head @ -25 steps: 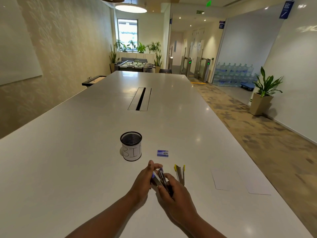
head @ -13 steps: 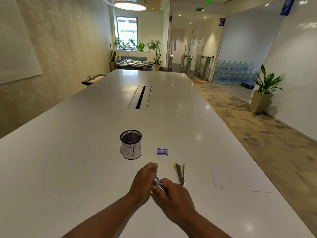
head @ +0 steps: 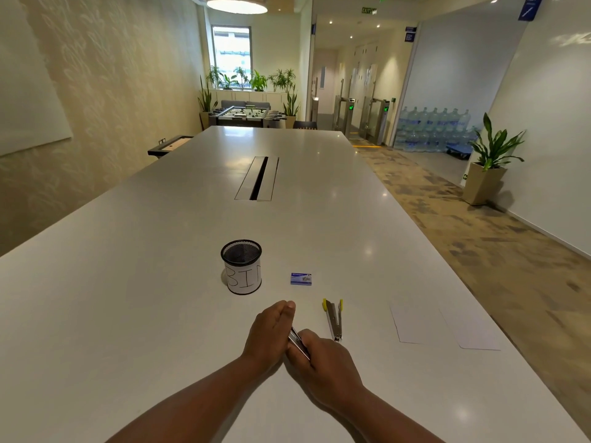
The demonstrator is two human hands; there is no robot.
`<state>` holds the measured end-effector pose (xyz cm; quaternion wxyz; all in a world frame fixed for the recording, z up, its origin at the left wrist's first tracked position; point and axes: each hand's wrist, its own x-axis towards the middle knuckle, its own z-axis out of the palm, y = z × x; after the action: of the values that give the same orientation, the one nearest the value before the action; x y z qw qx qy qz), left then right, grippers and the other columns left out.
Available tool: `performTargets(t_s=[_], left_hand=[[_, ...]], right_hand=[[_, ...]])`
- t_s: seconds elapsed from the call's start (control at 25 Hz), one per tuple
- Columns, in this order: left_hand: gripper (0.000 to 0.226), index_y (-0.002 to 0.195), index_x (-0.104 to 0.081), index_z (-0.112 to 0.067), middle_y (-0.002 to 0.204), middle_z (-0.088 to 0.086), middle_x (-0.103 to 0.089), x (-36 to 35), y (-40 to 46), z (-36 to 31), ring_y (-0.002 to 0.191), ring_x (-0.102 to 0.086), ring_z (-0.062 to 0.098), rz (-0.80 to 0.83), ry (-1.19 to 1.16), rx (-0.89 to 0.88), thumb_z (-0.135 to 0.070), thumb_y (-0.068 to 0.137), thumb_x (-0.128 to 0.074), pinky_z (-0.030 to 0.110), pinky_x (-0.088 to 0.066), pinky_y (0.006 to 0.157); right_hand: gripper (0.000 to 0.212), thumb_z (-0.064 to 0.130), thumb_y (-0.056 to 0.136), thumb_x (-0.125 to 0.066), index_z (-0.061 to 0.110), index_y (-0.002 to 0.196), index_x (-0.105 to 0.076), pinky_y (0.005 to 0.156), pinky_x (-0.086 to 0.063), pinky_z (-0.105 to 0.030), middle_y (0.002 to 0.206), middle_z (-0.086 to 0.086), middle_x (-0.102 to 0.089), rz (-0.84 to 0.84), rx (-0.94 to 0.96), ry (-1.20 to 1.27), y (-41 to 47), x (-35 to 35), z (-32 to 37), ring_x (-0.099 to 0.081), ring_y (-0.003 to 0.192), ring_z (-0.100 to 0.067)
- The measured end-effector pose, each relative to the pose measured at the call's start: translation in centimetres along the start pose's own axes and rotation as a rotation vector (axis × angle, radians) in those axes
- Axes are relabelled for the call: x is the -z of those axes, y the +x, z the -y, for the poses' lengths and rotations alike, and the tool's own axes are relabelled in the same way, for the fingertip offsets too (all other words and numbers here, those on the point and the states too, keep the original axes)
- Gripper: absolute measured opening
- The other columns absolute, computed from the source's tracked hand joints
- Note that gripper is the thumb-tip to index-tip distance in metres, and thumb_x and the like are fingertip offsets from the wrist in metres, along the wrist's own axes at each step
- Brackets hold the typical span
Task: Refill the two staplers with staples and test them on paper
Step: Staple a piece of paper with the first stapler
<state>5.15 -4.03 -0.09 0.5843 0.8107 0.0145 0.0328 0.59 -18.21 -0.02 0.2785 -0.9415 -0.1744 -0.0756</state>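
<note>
A metal stapler (head: 298,342) lies low on the white table (head: 128,298), gripped between both hands. My left hand (head: 270,334) covers its far end with fingers flat and together. My right hand (head: 323,359) clasps its near end, so only a short silver strip shows. A second stapler (head: 334,319) with yellow tips lies swung apart on the table just right of my hands. The small blue staple box (head: 300,279) sits beyond them. Two white paper sheets (head: 415,324) lie farther right.
A black mesh cup (head: 241,266) with a paper label reading "BIN" stands left of the staple box. A cable slot (head: 257,179) is set into the table's middle. The table's right edge runs close past the paper sheets.
Both hands have lowered the stapler from a raised, tilted hold down flat against the table, and my left hand has closed over its far end.
</note>
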Motion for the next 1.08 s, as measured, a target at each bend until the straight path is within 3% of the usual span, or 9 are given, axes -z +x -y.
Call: performTargets(t_s=[0.12,0.28,0.48,0.6,0.68,0.76,0.92,1.0,1.08], left_hand=[[0.019,0.099,-0.062,-0.037,0.093,-0.016,-0.069,0.0,-0.1,-0.2,0.086,-0.064,-0.002,-0.01,0.016,-0.012,-0.041,0.106,-0.045,0.02,-0.049,0.083],[0.027,0.082,-0.066,-0.043,0.073,-0.02,-0.066,0.4,-0.6,-0.6,0.073,-0.064,0.001,0.014,-0.154,0.067,-0.05,0.102,-0.05,0.013,-0.05,0.067],[0.038,0.075,-0.058,-0.028,0.07,0.0,-0.056,-0.1,-1.5,-0.5,0.071,-0.05,0.023,0.056,-0.305,0.044,-0.063,0.087,-0.054,0.045,-0.044,0.071],[0.042,0.083,-0.057,-0.019,0.076,0.006,-0.061,-1.0,-2.1,-0.3,0.077,-0.054,0.026,-0.015,-0.299,0.025,-0.059,0.09,-0.049,0.051,-0.048,0.08],[0.038,0.078,-0.054,-0.023,0.067,-0.005,-0.056,-2.3,-2.7,-0.8,0.07,-0.048,0.02,-0.033,-0.233,-0.07,-0.059,0.082,-0.043,0.048,-0.046,0.073],[0.031,0.075,-0.05,-0.028,0.062,-0.005,-0.052,-3.9,-3.2,-1.8,0.061,-0.044,0.012,-0.02,-0.109,-0.187,-0.055,0.087,-0.04,0.043,-0.044,0.063],[0.024,0.081,-0.05,-0.029,0.063,-0.009,-0.052,-7.7,-2.3,-4.3,0.054,-0.044,0.008,0.07,0.073,-0.34,-0.051,0.09,-0.051,0.028,-0.039,0.055],[0.015,0.092,-0.053,-0.036,0.075,-0.014,-0.058,-9.9,-1.3,-5.3,0.061,-0.049,0.005,0.158,0.175,-0.351,-0.049,0.087,-0.06,0.019,-0.038,0.057],[0.032,0.116,-0.056,-0.036,0.103,-0.016,-0.062,-12.2,-0.2,-5.9,0.082,-0.057,0.002,0.27,0.258,-0.359,-0.042,0.088,-0.07,0.01,-0.04,0.07]], right_hand=[[0.04,0.061,0.1,-0.032,0.029,0.08,-0.045,0.059,-0.043,-0.036,0.06,0.006,-0.049,-0.002,-0.005,0.01,0.0,0.0,-0.1,-0.052,0.058,-0.016],[0.044,0.068,0.095,-0.034,0.029,0.085,-0.05,0.057,-0.043,-0.031,0.064,0.004,-0.057,-0.011,-0.024,0.057,-0.2,0.2,0.1,-0.055,0.059,-0.014],[0.021,0.048,0.089,-0.048,0.028,0.084,-0.052,0.058,-0.046,-0.03,0.068,0.004,-0.061,-0.068,-0.068,0.11,-0.9,0.7,0.6,-0.056,0.062,-0.016],[0.006,0.035,0.08,-0.052,0.033,0.085,-0.052,0.06,-0.051,-0.029,0.071,0.014,-0.064,-0.149,-0.199,0.217,-1.7,1.3,0.5,-0.061,0.066,-0.012],[0.015,0.03,0.079,-0.051,0.043,0.085,-0.048,0.06,-0.048,-0.02,0.072,0.028,-0.063,-0.228,-0.274,0.287,-2.3,2.2,-0.5,-0.063,0.07,-0.001],[0.013,0.029,0.078,-0.05,0.04,0.08,-0.043,0.055,-0.04,-0.02,0.067,0.021,-0.062,-0.309,-0.325,0.256,-2.9,3.6,-2.2,-0.059,0.065,-0.003],[0.015,0.023,0.079,-0.057,0.026,0.079,-0.043,0.059,-0.046,-0.038,0.063,0.006,-0.059,-0.399,-0.438,0.152,-4.0,7.7,-6.9,-0.058,0.062,-0.019],[0.022,0.019,0.083,-0.062,0.027,0.076,-0.042,0.06,-0.047,-0.042,0.062,0.006,-0.058,-0.399,-0.487,0.121,-4.6,9.7,-9.4,-0.058,0.063,-0.024],[0.029,0.019,0.085,-0.064,0.029,0.071,-0.04,0.058,-0.045,-0.039,0.058,0.009,-0.055,-0.429,-0.533,0.154,-5.6,11.1,-12.0,-0.051,0.056,-0.018]])
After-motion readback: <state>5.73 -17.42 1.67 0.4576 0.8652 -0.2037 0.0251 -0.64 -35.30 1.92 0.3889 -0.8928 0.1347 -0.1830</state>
